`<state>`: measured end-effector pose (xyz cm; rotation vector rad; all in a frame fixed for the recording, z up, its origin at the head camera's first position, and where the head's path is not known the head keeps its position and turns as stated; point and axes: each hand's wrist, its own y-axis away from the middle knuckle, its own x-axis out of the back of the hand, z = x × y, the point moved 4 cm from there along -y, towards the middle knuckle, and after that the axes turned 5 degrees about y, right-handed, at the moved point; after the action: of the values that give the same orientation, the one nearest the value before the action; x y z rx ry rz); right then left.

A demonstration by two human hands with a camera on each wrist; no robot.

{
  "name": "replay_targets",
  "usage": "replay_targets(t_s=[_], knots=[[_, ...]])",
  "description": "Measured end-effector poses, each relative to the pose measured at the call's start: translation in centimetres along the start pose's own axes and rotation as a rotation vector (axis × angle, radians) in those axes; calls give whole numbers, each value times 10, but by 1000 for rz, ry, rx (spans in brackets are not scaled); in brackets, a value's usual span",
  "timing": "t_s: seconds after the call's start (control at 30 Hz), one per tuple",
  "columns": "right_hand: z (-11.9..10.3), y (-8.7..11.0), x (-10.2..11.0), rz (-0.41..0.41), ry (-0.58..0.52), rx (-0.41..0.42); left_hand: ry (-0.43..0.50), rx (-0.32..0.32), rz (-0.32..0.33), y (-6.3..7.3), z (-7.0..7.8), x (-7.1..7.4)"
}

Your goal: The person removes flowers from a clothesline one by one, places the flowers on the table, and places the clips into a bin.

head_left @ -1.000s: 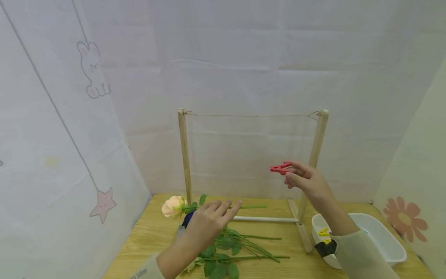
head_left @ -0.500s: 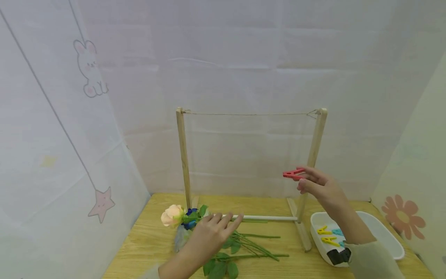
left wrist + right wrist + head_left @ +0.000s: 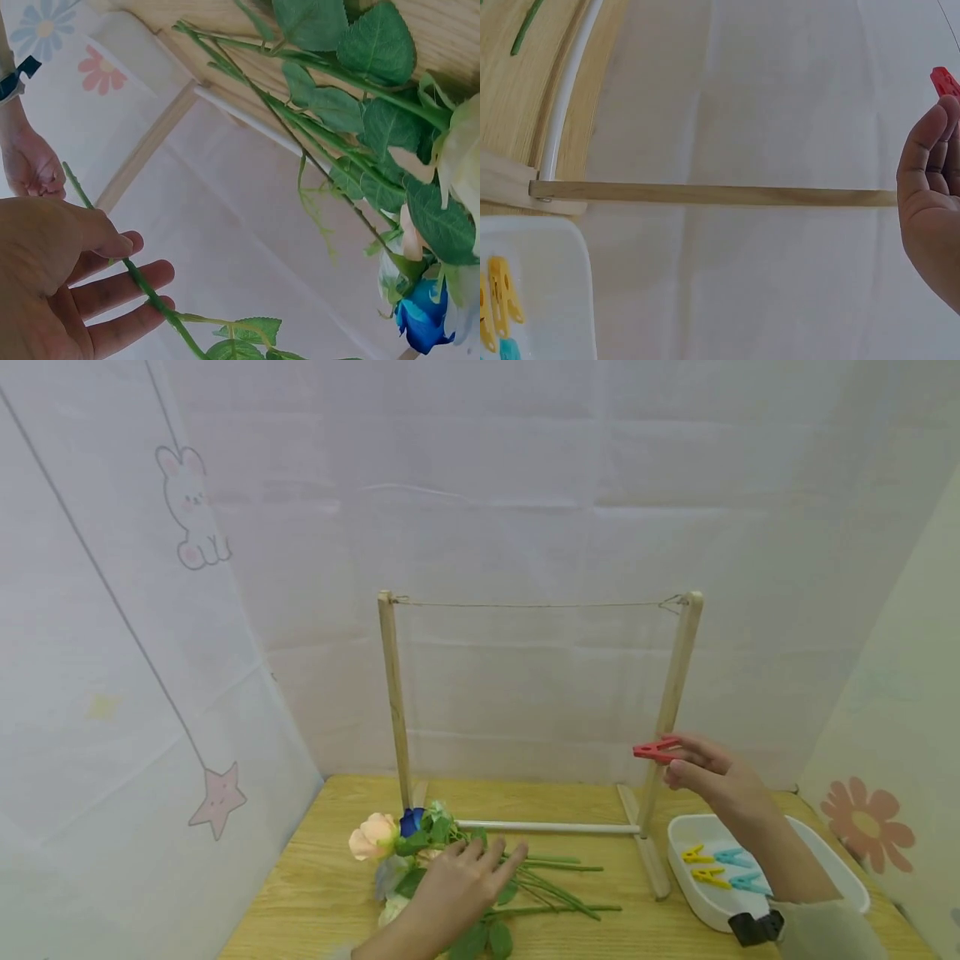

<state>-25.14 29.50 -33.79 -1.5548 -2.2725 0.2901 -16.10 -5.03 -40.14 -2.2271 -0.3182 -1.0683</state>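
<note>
In the head view my left hand (image 3: 463,887) hovers over the bunch of flowers at the table's left. Its thumb and fingers pinch the green stem (image 3: 136,276) of a peach rose (image 3: 372,837), as the left wrist view shows. Beneath lie a blue rose (image 3: 412,822), a whitish rose (image 3: 459,161) and several leafy stems (image 3: 558,893). My right hand (image 3: 731,785), raised near the frame's right post, pinches a red clothespin (image 3: 654,749) by its handle ends. The clothespin's tip points left, away from the fingers.
A wooden frame (image 3: 392,702) stands on the table (image 3: 300,877), with a string (image 3: 540,605) across its top and a white bar (image 3: 555,828) low down. At right, a white basin (image 3: 855,889) holds yellow clothespins (image 3: 708,878) and blue clothespins (image 3: 746,883).
My right hand has moved right and down with the red clothespin, uncovering more of the basin. My left hand has sunk slightly, bringing the peach rose lower and nearer the other flowers.
</note>
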Motion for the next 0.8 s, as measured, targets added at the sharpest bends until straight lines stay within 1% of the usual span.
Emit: replay_targets(t_s=[0.27, 0.33, 0.5, 0.57, 0.7, 0.73, 0.8], knots=[[8, 14, 15, -17, -10, 15, 10, -22, 13, 4, 9, -7], [10, 17, 17, -17, -7, 6, 15, -24, 14, 4, 11, -7], [15, 24, 24, 5, 31, -46, 39, -27, 17, 6, 14, -11], [17, 27, 26, 5, 7, -42, 48, -29, 17, 7, 15, -13], [20, 32, 30, -9, -40, -5, 57, -28, 10, 9, 16, -19], [21, 33, 31, -6, -42, -3, 59, -28, 5, 9, 16, -21], [24, 37, 33, 4, -13, -28, 63, -29, -5, 10, 16, -24]])
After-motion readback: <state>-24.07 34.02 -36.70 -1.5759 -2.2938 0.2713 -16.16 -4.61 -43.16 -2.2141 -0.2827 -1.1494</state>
